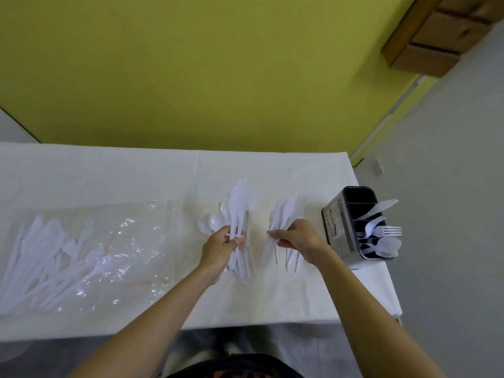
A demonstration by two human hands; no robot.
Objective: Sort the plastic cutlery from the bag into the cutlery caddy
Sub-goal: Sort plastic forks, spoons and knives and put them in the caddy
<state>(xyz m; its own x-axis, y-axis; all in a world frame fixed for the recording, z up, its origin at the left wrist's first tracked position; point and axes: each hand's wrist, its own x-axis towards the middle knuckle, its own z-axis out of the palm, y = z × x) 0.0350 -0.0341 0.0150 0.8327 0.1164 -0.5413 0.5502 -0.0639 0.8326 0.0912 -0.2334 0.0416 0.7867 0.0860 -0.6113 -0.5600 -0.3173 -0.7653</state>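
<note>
My left hand (222,246) grips a mixed bunch of white plastic cutlery (238,211), spoons, forks and knives fanned upward above the table. My right hand (296,238) grips a second bunch, mostly white knives (285,211), a short way to the right. A clear plastic bag (109,249) lies flat at the left with more white cutlery (46,252) inside. The dark cutlery caddy (351,225) stands at the table's right edge, holding a knife (381,207), forks (387,230) and spoons (388,245) in separate compartments.
A white cloth covers the table (136,175), whose right edge runs just past the caddy. A yellow wall (204,72) rises behind. Grey floor (450,186) lies to the right, and a wooden shelf unit (441,31) shows at the top right.
</note>
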